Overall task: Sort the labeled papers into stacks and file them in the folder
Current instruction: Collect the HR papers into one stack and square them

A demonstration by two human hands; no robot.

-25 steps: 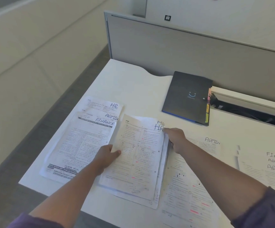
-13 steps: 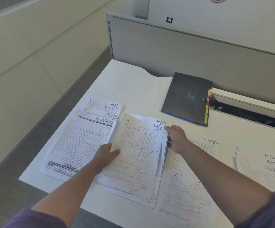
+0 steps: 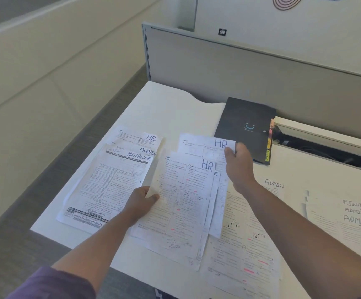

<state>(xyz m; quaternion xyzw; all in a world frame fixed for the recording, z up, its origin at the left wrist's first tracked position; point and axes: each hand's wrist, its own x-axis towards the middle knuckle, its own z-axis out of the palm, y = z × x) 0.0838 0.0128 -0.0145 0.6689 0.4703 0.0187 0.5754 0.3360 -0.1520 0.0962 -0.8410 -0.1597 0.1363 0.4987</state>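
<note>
Head view, right hand (image 3: pixel 239 167) pinching HR sheet (image 3: pixel 205 145) corner, left hand (image 3: pixel 139 203) pinning stack (image 3: pixel 181 203)

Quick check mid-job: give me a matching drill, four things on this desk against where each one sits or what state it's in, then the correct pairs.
Column one:
1. dark folder
2. sheet marked FINANCE
3. upper HR sheet
4. lower HR sheet

Column two:
A. pinched at its top corner by the right hand
B. closed, at the back of the desk by the partition
C. top of the pile at the desk's left edge
D. held down at its left edge by the left hand

Pairs: 1-B, 2-C, 3-A, 4-D
</note>
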